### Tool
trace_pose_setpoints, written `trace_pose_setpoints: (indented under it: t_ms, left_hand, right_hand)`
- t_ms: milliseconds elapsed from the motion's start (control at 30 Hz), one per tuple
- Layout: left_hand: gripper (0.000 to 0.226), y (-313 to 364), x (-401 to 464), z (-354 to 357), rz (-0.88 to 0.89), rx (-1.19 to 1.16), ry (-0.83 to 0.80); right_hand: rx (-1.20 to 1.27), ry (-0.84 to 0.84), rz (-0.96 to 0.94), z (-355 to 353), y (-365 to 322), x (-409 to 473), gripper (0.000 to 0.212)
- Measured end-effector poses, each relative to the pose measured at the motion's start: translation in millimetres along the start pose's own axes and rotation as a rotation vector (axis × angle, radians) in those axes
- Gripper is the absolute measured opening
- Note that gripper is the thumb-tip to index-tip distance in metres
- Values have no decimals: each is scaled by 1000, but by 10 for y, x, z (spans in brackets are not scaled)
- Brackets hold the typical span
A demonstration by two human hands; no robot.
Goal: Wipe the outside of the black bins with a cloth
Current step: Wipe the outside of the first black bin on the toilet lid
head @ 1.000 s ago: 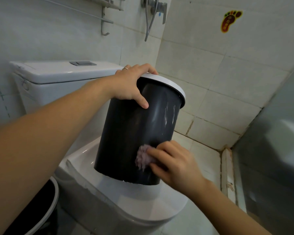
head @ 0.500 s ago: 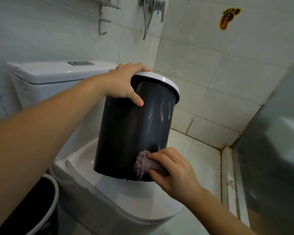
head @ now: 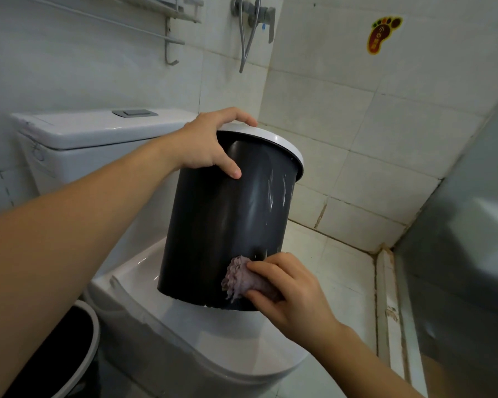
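A black bin (head: pixel 219 225) with a white rim ring stands tilted on the closed toilet lid (head: pixel 184 334). My left hand (head: pixel 210 142) grips the bin's rim, fingers over the top and thumb on the black wall. My right hand (head: pixel 285 291) pinches a crumpled purple cloth (head: pixel 237 277) and presses it against the bin's lower wall, near the base. White streaks mark the bin's upper right side. A second black bin (head: pixel 69 354) with a white rim sits on the floor at the lower left, partly hidden by my left arm.
The white toilet tank (head: pixel 84 139) stands behind the bin. A towel rail and hook hang on the tiled wall above, with a shower hose and valve (head: pixel 253 15) beside them. A grey panel (head: pixel 472 225) fills the right edge. Tiled floor lies behind the toilet.
My right hand has slid the cloth down the bin's side toward the base. The bin, held by my left hand, has tilted a little more upright.
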State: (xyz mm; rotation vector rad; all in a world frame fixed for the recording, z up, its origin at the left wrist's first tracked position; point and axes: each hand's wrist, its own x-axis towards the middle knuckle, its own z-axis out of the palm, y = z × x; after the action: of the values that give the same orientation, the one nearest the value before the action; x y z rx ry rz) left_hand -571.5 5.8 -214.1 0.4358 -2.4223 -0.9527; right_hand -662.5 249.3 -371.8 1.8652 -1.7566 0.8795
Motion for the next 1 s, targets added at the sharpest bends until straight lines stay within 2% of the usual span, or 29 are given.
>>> trace_pose_setpoints:
  t_ms: [233,433,833,1000]
  left_hand:
    - [81,111,100,21,16,291,10]
    - [104,152,112,149,56,492,2]
    - [97,180,50,83,6,376,-30]
    - [96,199,63,92,8,366,-59]
  right_hand:
    - [31,-6,33,-13,16,3,33]
    - [94,-37,10,-37,2,4,32]
    - [148,-66,-42,-79,-27,-8,32]
    - [121,-136,-99,-55,-49,-37,26]
